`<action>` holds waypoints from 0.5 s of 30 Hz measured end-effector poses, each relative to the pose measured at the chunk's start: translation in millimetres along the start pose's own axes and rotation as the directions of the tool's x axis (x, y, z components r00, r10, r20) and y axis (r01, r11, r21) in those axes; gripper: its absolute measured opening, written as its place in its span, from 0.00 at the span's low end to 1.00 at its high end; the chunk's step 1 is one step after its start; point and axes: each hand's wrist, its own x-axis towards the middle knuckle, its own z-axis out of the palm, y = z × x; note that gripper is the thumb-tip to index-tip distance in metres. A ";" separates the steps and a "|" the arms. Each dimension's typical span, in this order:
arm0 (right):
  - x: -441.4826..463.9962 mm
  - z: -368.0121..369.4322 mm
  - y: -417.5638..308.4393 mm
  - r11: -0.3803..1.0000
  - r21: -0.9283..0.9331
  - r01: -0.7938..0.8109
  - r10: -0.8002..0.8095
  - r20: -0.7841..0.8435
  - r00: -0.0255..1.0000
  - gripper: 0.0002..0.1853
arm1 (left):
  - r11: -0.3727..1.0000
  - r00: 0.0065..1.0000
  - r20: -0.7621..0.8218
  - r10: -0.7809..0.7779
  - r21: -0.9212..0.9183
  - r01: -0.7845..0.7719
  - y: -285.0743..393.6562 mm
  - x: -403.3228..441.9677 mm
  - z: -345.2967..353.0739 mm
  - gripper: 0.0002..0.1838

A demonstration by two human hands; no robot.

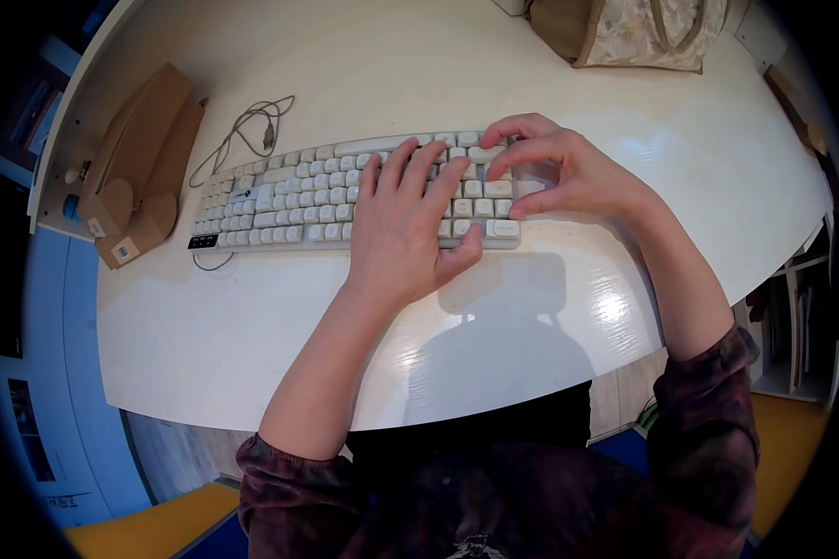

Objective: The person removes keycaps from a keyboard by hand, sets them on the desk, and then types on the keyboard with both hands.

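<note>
A white keyboard with cream keycaps lies on the white desk. It is turned round, its long space bar on the far side and its number pad at the left. My left hand rests palm down across the keyboard's right half, fingers spread over the keys and thumb near the near edge. At the keyboard's right end, my right hand curves over the keys, with thumb and fingers apart and nothing visible between them. Some keys under both hands are hidden.
A grey USB cable lies coiled behind the keyboard. Folded brown cardboard leans at the desk's left side. A patterned bag stands at the back right. Shelves are beyond the right edge of the white desk.
</note>
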 end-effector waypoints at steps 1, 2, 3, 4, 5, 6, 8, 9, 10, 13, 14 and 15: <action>0.0 0.5 0.6 1.000 0.021 -0.005 0.005 0.001 1.000 0.24 | 1.000 1.000 0.001 -0.003 -0.004 0.003 0.3 0.1 -0.2 0.36; 0.0 1.0 1.1 0.999 0.041 -0.009 0.009 0.002 1.000 0.25 | 1.000 1.000 0.002 -0.005 -0.008 0.005 0.6 0.2 -0.6 0.36; 1.0 1.7 1.5 0.999 0.052 -0.010 0.010 -0.003 1.000 0.27 | 1.000 1.000 0.002 -0.008 -0.012 0.008 0.0 0.3 -1.3 0.35; 1.4 2.2 2.2 0.998 0.062 -0.009 0.010 -0.007 1.000 0.29 | 1.000 1.000 0.003 -0.008 -0.013 0.008 -0.1 0.0 -1.4 0.35; 1.7 2.8 3.1 0.997 0.072 -0.009 0.010 -0.011 1.000 0.31 | 1.000 1.000 0.004 -0.009 -0.015 0.009 -0.4 -0.4 -1.3 0.35; 2.1 3.8 4.0 0.996 0.092 -0.009 0.010 -0.013 1.000 0.32 | 1.000 1.000 0.004 -0.010 -0.016 0.010 -0.8 -0.7 -1.4 0.35; 2.5 5.8 6.5 0.991 0.130 -0.009 0.011 -0.017 1.000 0.34 | 1.000 1.000 0.019 -0.008 -0.012 0.008 -2.3 -0.7 -1.6 0.36; 2.8 6.5 8.4 0.992 0.129 -0.005 0.008 -0.025 1.000 0.33 | 1.000 1.000 0.027 -0.007 -0.011 0.007 -3.0 -0.5 -1.8 0.36; 3.1 6.9 10.7 0.992 0.127 -0.001 0.005 -0.033 0.999 0.31 | 1.000 1.000 0.025 -0.003 -0.012 0.003 -3.4 -0.3 -2.0 0.36; 4.9 3.7 2.9 0.971 0.220 -0.093 0.104 -0.036 0.994 0.27 | 1.000 1.000 0.012 0.017 0.004 -0.017 -3.5 -0.6 -1.1 0.37; 6.6 3.2 -0.5 0.953 0.267 -0.141 0.154 -0.029 0.988 0.26 | 0.999 1.000 0.002 0.028 0.022 -0.028 -3.0 -0.1 -0.1 0.38; 7.2 4.6 -0.2 0.944 0.289 -0.161 0.185 -0.058 0.981 0.24 | 0.998 0.999 -0.007 0.042 0.041 -0.042 -2.5 0.1 1.0 0.38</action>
